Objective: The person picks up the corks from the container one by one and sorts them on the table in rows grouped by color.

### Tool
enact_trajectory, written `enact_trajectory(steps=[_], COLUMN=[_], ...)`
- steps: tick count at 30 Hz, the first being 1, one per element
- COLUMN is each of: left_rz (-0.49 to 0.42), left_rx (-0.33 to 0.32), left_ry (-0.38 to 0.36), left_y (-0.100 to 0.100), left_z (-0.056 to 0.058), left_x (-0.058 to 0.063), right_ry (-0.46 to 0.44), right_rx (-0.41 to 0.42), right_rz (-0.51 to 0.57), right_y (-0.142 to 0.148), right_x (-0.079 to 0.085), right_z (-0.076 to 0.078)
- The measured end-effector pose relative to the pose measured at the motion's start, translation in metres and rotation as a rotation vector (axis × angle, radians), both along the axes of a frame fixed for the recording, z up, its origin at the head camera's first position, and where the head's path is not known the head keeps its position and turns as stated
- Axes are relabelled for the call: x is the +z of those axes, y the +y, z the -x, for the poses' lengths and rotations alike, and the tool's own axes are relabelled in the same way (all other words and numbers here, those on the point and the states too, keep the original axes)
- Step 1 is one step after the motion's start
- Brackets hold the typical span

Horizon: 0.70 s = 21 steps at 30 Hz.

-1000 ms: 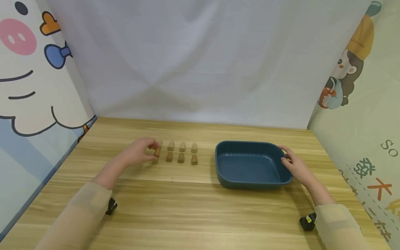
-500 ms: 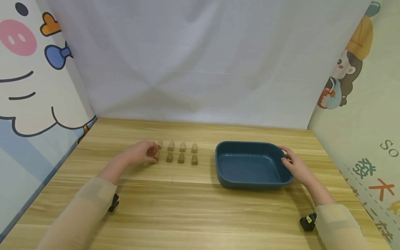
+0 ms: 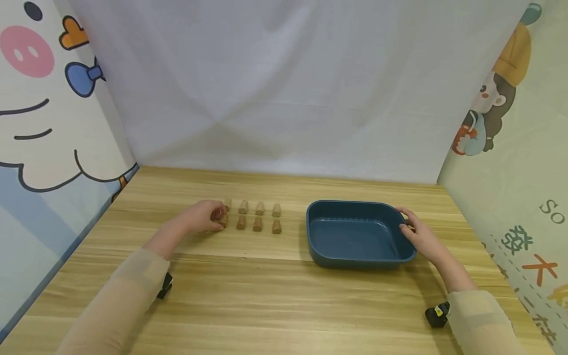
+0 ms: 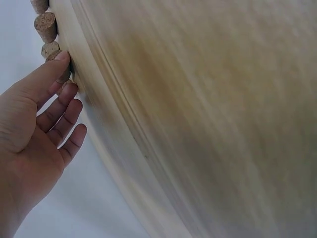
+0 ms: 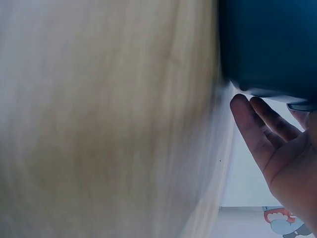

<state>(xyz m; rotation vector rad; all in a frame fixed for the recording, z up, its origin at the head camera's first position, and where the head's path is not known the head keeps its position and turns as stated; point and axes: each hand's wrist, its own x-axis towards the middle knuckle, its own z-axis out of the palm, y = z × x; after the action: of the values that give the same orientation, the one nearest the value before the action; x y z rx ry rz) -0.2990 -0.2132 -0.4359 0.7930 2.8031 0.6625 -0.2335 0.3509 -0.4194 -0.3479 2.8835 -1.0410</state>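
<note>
My left hand (image 3: pixel 205 217) is at the left end of two short rows of tapered corks, its thumb and index finger pinching the cork (image 3: pixel 224 222) at the end of the near row. In the left wrist view the thumb partly covers that cork (image 4: pixel 64 74), while the other fingers spread loosely below. The far row begins with a cork (image 3: pixel 228 204) just behind the fingertips. On the right, my right hand (image 3: pixel 417 234) holds the end of a dark blue rectangular basin (image 3: pixel 355 261), thumb at the rim and fingers behind it. Nothing lies inside the basin.
Several more corks, such as a near-row cork (image 3: pixel 258 225) and a far-row cork (image 3: pixel 277 210), stand between my left hand and the basin. A white curtain (image 3: pixel 284 98) hangs behind the wooden table (image 3: pixel 275 305), with printed cloths at both sides.
My left hand has drawn slightly toward me with the cork, which now stands in line with the near row. The far row's end cork shows more. My right hand and the basin stay put.
</note>
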Motion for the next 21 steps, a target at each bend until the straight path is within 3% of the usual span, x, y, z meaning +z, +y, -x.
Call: enact_trajectory(steps=[8,15,18,21], left_rz=[0.0,0.021,0.027,0.037], left_rx=[-0.005,0.01,0.038,0.07], left_ry=[-0.01,-0.026,0.002,0.09], left_y=[0.001,0.001,0.0,-0.004], left_z=[0.003,0.002,-0.003,-0.01], left_x=[0.002,0.007,0.015,0.026], right_ry=[0.036,0.029,0.043,0.084], right_rx=[0.004,-0.029,-0.037,-0.032], right_rz=[-0.022,0.065,0.095,0.096], right_y=[0.006,0.012,0.014,0.015], right_x=[0.0,0.007,0.016,0.028], right_z=[0.002,0.0,-0.002,-0.006])
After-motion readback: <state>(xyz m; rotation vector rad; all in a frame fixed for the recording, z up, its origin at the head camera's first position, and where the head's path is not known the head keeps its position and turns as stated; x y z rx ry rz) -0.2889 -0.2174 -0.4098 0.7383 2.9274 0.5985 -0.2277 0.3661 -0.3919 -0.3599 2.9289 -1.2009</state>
